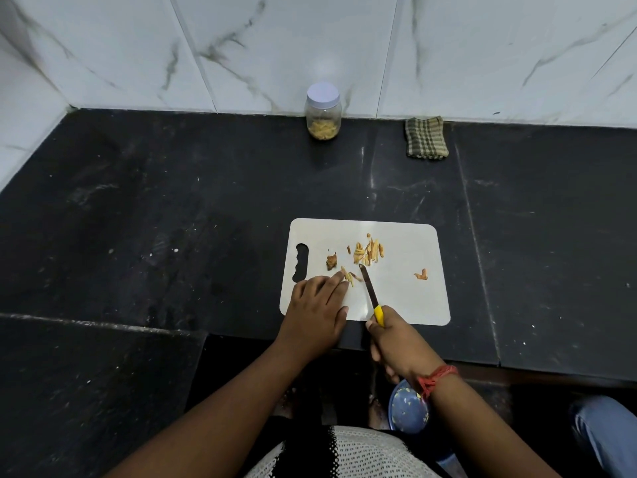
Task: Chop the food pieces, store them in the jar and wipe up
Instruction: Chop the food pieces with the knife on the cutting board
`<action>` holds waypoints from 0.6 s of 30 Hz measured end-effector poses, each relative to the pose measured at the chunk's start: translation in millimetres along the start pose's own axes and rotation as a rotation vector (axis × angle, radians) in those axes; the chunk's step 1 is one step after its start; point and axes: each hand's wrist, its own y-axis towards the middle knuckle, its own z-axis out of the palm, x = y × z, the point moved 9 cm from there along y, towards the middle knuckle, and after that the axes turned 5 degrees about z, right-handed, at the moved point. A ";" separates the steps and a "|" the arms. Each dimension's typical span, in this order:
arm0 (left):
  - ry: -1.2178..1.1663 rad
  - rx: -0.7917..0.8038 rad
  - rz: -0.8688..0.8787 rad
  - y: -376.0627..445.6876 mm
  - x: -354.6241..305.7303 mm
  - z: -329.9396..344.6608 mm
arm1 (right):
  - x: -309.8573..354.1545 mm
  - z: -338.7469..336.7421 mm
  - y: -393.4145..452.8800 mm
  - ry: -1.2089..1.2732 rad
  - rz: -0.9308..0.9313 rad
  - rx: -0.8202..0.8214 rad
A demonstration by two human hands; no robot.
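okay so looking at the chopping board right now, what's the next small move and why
Probably bring the yellow-handled knife in the right hand down across the tan strips under the left hand fingertips; its tip hovers just beside them on the white cutting board.

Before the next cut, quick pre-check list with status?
1. Right hand has a grip on the knife: ok.
2. Left hand fingers hold the strips by the blade: ok.
3. Fingertips out of the blade's path: cannot tell.
4. Cutting board flat on the counter: ok.
5. Jar open for storing: not ok, lid is on.
6. Cloth ready for wiping: ok, folded by the wall.
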 end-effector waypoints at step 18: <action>-1.133 -0.046 -0.793 27.0 28.0 -7.2 | 18.4 15.1 -9.1 0.439 -0.119 0.226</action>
